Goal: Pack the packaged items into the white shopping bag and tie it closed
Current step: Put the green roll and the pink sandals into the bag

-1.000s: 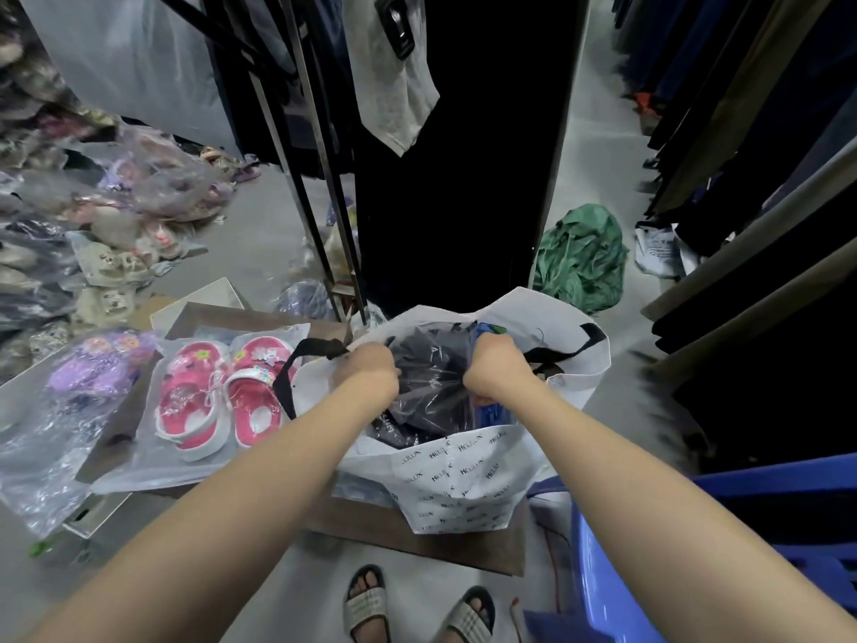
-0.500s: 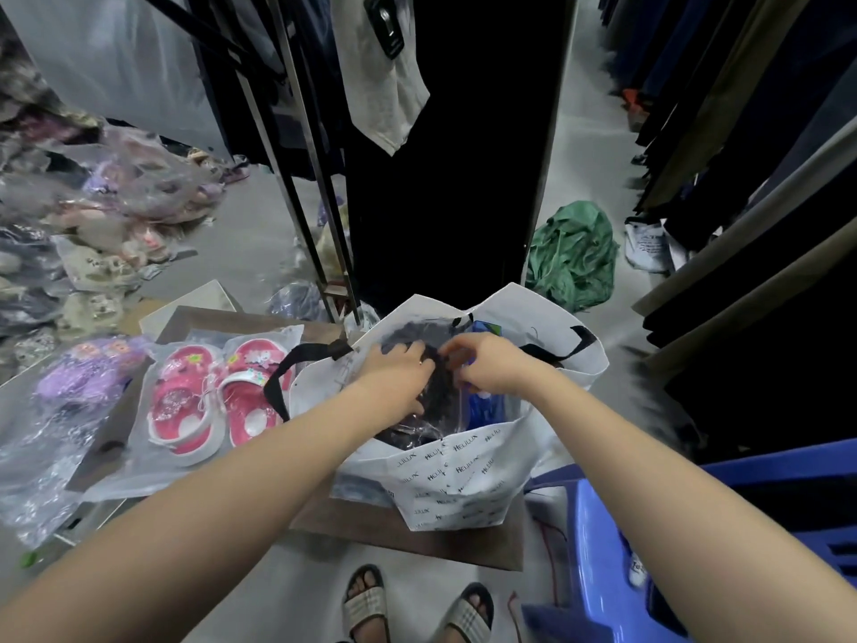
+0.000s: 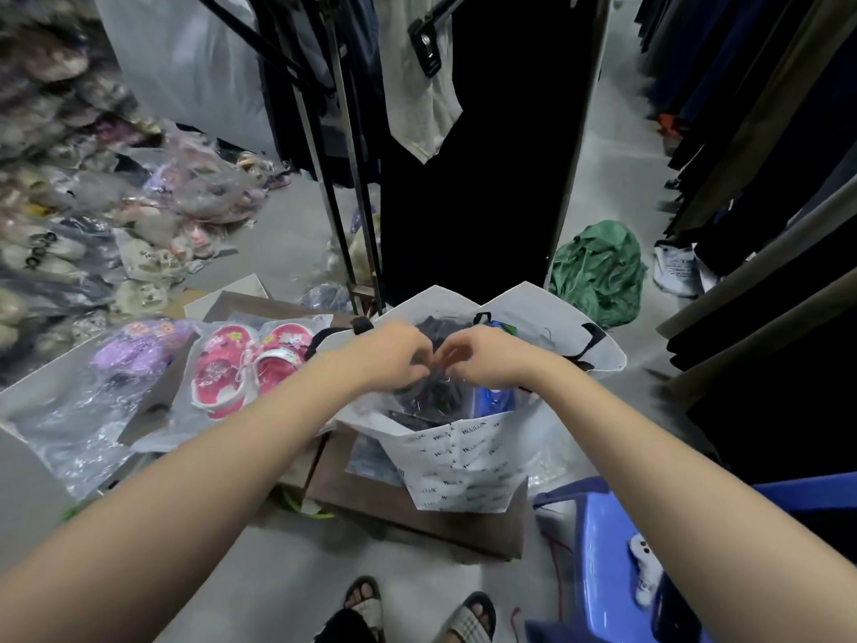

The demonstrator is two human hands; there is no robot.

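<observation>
At the far left a purple pair in a clear packet [image 3: 132, 359] is seen lying on flattened cardboard [image 3: 417, 508], and just beside it a pink pair of sandals in its own clear packet [image 3: 246, 368]; both are outside the bag and are judged light, slippery in their film and best gripped by the packet edge or across the soles. The left hand [image 3: 394, 359] is held over the bag mouth with its fingers curled in and pinched narrowly on something small; what is gripped cannot be told. The right hand [image 3: 482, 362] is set almost touching it, fingers likewise bent inward. Beneath them a dark item in crinkly clear wrap [image 3: 431, 396] is seated inside the white shopping bag [image 3: 463, 461], which stands open on the cardboard. The bag is judged thin, soft and floppy, so its black handles [image 3: 593, 334] are the sound place to take hold for tying.
</observation>
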